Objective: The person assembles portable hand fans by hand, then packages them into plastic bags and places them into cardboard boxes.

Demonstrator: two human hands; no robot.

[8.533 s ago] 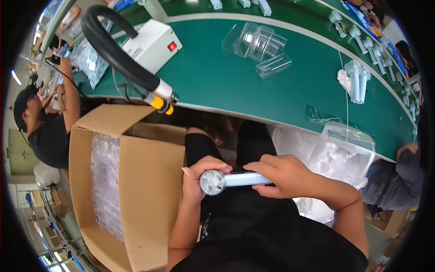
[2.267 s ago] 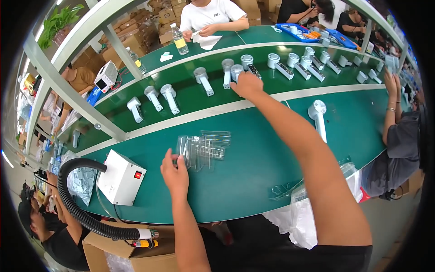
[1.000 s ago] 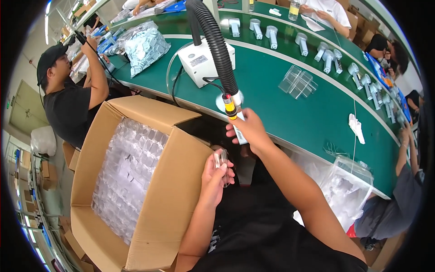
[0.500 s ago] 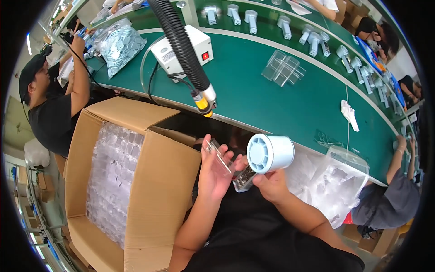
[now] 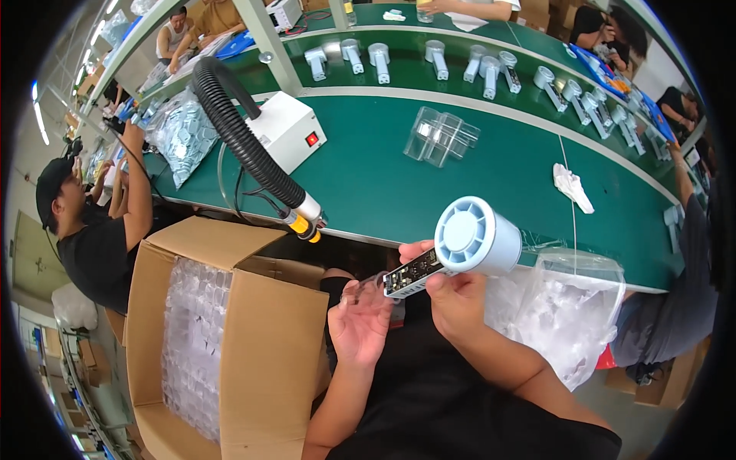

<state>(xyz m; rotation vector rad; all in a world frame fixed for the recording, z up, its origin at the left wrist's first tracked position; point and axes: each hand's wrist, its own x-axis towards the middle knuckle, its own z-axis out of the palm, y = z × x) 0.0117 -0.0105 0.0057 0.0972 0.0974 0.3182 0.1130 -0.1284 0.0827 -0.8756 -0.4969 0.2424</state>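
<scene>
Right hand (image 5: 458,307): gripping the fan (image 5: 469,236) by its handle, thumb on the near side, fingers on the far side. The fan's round head sits just above this hand, finned face turned upward; the handle points toward the left hand (image 5: 357,331), its circuit board (image 5: 418,273) exposed.

Left hand: palm up, fingers loosely curled on a clear cover (image 5: 368,290), close to the handle's end. Exact contact between the two cannot be told.

Left of the left hand: carton (image 5: 272,360) containing clear plastic pieces (image 5: 195,337). Beyond it: hose nozzle (image 5: 308,215). Ahead of both hands, on the bench (image 5: 368,184): stacked covers (image 5: 441,138). Beyond the right hand: white cloth (image 5: 571,188).
</scene>
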